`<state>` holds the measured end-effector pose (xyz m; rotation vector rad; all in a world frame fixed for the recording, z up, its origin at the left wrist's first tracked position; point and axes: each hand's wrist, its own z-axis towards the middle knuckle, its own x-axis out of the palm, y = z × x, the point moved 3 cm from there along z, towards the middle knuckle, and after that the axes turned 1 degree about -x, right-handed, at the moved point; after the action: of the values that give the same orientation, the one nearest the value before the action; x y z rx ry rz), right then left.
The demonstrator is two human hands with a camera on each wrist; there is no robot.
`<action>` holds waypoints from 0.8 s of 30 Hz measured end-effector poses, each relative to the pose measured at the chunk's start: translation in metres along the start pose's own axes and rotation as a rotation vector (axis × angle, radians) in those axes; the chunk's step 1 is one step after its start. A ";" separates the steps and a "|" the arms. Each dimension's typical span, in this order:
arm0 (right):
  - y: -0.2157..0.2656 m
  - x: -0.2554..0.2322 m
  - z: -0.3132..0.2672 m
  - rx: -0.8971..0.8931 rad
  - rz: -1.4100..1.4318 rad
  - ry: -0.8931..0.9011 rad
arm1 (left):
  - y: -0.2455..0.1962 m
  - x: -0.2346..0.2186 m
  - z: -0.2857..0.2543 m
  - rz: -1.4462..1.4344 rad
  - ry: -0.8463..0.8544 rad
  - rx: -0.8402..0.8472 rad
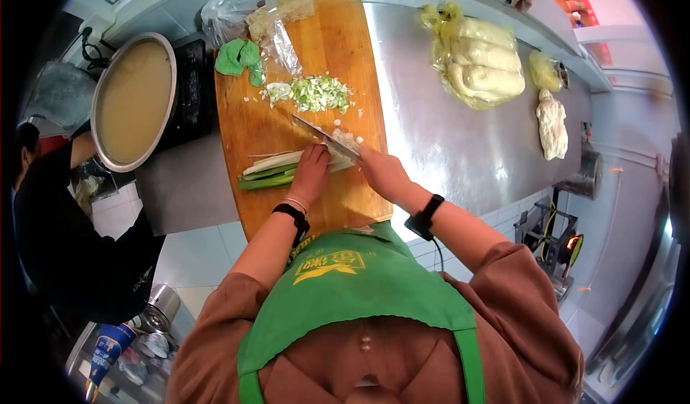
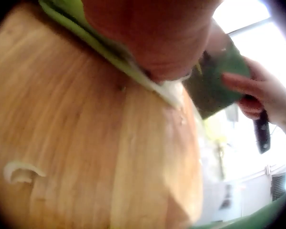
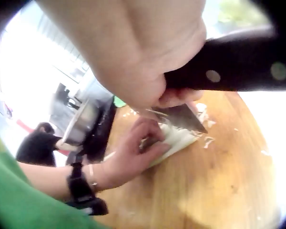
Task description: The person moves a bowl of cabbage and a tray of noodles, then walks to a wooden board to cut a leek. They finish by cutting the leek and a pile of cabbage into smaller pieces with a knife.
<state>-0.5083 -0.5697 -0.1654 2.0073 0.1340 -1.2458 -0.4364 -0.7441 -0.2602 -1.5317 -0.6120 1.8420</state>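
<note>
Green onion stalks point(image 1: 267, 176) lie across the wooden cutting board point(image 1: 309, 210) in the head view. The left hand point(image 1: 312, 174) holds the stalks down with bent fingers, close beside the blade. A wide knife point(image 1: 316, 129) is gripped by its black handle in the right hand point(image 1: 387, 177); in the right wrist view the handle point(image 3: 238, 62) passes through that hand. The blade point(image 3: 183, 117) stands at the cut end of the white stalks point(image 3: 178, 142). Chopped pieces point(image 1: 346, 139) lie beyond the blade, and a larger chopped pile point(image 1: 320, 93) sits farther up the board.
A large pot point(image 1: 135, 102) of cloudy liquid stands at the left by a black cooker point(image 1: 192, 91). Green cloth point(image 1: 237, 59) and plastic bags point(image 1: 277, 41) lie at the board's top. Bagged dough point(image 1: 481, 62) and a pale lump point(image 1: 551, 125) are on the right. Another person point(image 1: 86, 224) is at left.
</note>
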 end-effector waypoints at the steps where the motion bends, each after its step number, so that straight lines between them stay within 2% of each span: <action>1: 0.004 -0.004 -0.007 0.021 -0.002 0.026 | -0.001 0.000 0.000 -0.003 -0.001 -0.002; 4: -0.009 0.022 -0.015 0.020 -0.017 0.015 | -0.001 -0.001 -0.001 0.001 -0.006 -0.008; 10: -0.011 0.039 0.022 0.038 0.011 0.006 | -0.001 -0.001 0.001 0.052 0.026 0.003; 13: -0.017 0.023 -0.004 0.026 0.092 0.048 | -0.005 -0.008 -0.004 0.006 0.072 -0.007; 14: -0.020 0.024 -0.017 0.024 0.090 0.046 | -0.006 -0.010 -0.004 0.093 0.067 0.029; 16: -0.026 0.030 -0.038 0.132 0.031 0.054 | -0.007 -0.011 -0.004 0.176 0.057 0.059; 18: -0.034 0.039 -0.034 0.159 -0.037 0.122 | -0.006 -0.013 -0.005 0.197 0.058 0.071; 21: -0.034 0.032 -0.012 0.079 -0.005 0.025 | 0.003 -0.009 -0.007 0.146 0.103 0.068; 23: -0.031 0.015 0.003 -0.081 0.042 -0.122 | 0.010 0.005 0.000 0.144 0.092 0.083; 24: -0.032 0.009 0.011 -0.083 0.046 -0.120 | 0.014 0.012 0.003 0.140 0.082 0.099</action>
<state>-0.5256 -0.5563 -0.1931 1.8497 0.0796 -1.3071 -0.4435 -0.7442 -0.2772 -1.6102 -0.3788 1.8723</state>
